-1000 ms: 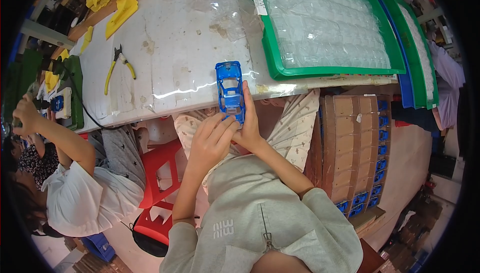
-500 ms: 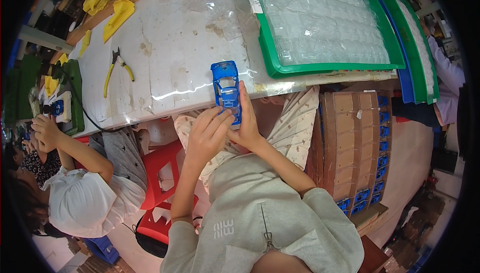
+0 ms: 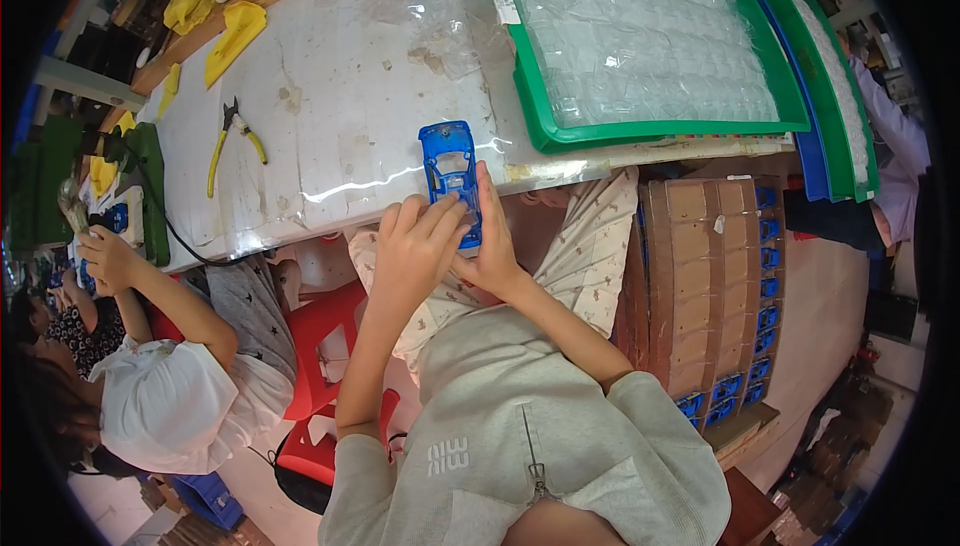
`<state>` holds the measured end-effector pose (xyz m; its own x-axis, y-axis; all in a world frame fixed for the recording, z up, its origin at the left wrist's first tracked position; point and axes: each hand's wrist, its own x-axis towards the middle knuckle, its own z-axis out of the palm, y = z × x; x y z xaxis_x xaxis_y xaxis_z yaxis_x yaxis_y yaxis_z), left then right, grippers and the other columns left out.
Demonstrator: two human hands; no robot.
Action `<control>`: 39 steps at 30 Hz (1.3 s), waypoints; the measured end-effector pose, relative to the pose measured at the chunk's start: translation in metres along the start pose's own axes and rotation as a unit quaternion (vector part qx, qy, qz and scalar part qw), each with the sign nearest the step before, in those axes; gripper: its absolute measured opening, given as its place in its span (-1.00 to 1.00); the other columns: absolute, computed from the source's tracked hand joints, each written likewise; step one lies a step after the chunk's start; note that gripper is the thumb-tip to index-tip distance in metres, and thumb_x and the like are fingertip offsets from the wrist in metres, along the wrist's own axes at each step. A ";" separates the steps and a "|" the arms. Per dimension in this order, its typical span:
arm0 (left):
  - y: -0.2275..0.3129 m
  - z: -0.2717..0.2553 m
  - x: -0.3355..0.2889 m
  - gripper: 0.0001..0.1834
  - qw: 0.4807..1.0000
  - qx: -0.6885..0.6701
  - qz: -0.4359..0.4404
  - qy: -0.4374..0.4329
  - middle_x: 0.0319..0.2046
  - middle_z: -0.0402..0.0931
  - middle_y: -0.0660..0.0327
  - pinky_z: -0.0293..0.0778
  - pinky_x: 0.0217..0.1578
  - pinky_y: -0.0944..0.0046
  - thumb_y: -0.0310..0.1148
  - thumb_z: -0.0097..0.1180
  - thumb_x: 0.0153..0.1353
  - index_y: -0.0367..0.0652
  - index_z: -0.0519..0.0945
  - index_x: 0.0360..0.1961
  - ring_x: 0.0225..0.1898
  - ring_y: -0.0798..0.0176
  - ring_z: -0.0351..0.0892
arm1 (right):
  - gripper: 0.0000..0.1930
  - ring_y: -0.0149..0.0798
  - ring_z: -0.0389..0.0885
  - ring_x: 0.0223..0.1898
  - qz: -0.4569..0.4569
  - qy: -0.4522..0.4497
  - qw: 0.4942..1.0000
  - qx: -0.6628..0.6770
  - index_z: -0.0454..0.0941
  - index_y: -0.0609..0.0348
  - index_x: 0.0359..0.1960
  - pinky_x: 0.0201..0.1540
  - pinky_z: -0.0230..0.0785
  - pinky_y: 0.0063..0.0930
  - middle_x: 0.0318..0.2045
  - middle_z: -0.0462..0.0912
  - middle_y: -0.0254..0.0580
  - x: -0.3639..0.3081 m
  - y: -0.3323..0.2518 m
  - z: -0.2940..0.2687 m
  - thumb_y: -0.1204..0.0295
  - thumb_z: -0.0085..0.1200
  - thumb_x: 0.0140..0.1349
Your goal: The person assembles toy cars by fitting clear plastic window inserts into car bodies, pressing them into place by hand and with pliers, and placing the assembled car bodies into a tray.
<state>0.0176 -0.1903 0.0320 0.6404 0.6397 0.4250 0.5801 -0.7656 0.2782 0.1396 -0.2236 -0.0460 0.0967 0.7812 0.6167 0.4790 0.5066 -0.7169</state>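
A glossy blue toy car body shell (image 3: 447, 141) with open window gaps is held above the near edge of the white table. My right hand (image 3: 492, 246) grips it from the right, with the fingers upright along its side and the palm near its lower end. My left hand (image 3: 410, 251) comes from the lower left, its bent fingers pressed together on the shell's middle and lower part. Those fingers hide some of the shell, and both thumbs are hard to make out.
Yellow-handled nippers (image 3: 232, 141) lie on the table (image 3: 340, 146) to the left. A green tray (image 3: 660, 136) of clear-wrapped pieces stands at the back right. Below it, a divided brown carton (image 3: 700, 286) holds several blue shells. At left, a co-worker's hands (image 3: 105, 258) work beside a green machine.
My left fingers have slid a little up the shell toward its middle. My right hand and the shell stay nearly still. The co-worker's hands have shifted slightly.
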 end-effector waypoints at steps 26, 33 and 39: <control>0.014 -0.005 0.029 -0.87 0.897 -0.300 -0.317 0.073 -0.52 0.42 0.07 0.29 -0.53 0.29 -0.48 0.05 0.13 -0.33 0.40 -0.36 -0.55 0.25 0.37 | -0.44 -0.07 0.51 -0.07 0.215 -0.013 0.968 0.131 0.13 0.42 0.14 -0.03 0.32 -0.38 -0.09 0.46 0.20 0.046 -0.052 -0.045 0.50 0.03 0.10; 0.034 -0.008 0.029 -0.89 0.872 -0.359 -0.315 0.108 -0.51 0.39 0.08 0.26 -0.54 0.29 -0.49 0.03 0.15 -0.33 0.40 -0.37 -0.57 0.24 0.33 | -0.90 -0.26 0.53 -0.62 0.264 -0.032 0.956 0.128 0.34 0.35 -0.31 -0.56 0.28 -0.43 -0.64 0.48 0.00 0.061 -0.066 -0.051 0.55 -0.13 0.19; 0.035 -0.008 0.026 -0.88 0.902 -0.317 -0.264 0.126 -0.48 0.35 0.06 0.26 -0.53 0.26 -0.50 0.02 0.14 -0.34 0.37 -0.37 -0.55 0.20 0.33 | -0.93 -0.22 0.52 -0.64 0.269 -0.017 0.956 0.117 0.31 0.34 -0.36 -0.57 0.27 -0.40 -0.64 0.48 0.02 0.058 -0.068 -0.049 0.56 -0.13 0.18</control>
<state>0.0506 -0.2006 0.0594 0.1775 0.9520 0.2492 0.3153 -0.2949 0.9020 0.1557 -0.2307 0.0549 0.2445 0.9608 0.1311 0.1597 0.0934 -0.9827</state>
